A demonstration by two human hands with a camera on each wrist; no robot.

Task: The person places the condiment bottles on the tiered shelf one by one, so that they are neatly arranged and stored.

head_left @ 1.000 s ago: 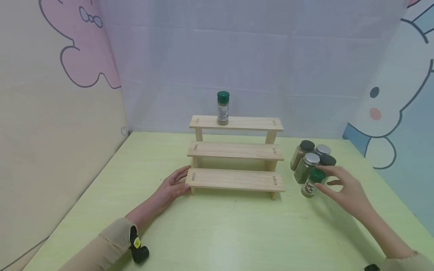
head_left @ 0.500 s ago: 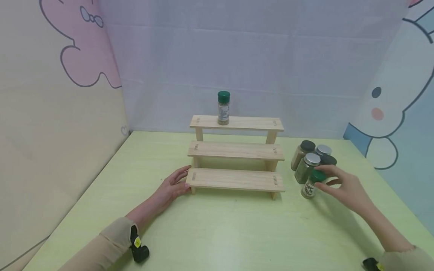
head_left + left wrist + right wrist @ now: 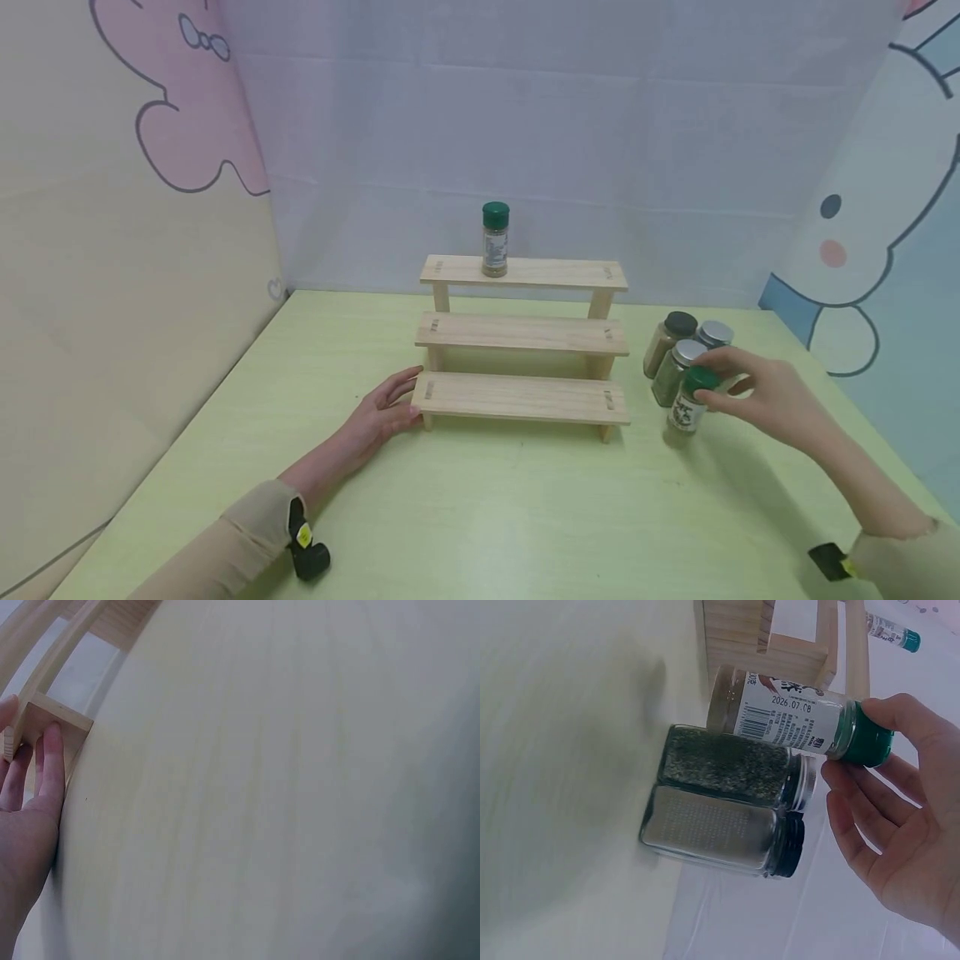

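Observation:
A three-tier wooden shelf rack stands on the table. My left hand rests against the left end of its lowest step. In the left wrist view, fairly straight fingers touch the rack's end support. My right hand pinches the green cap of a small spice jar between thumb and fingers. The jar is upright, its base slightly off the table; the right wrist view shows its printed label. Another green-capped spice jar stands on the top step, left of centre.
Close behind the held jar stand a silver-lidded jar of green herbs, a black-lidded jar and another silver-lidded jar. The right hand hides part of this group. A pale cloth backdrop hangs behind the table.
My right hand has risen a little, lifting the green-capped jar off the table, and now covers the black-lidded jar behind it. The left hand and rack keep their place.

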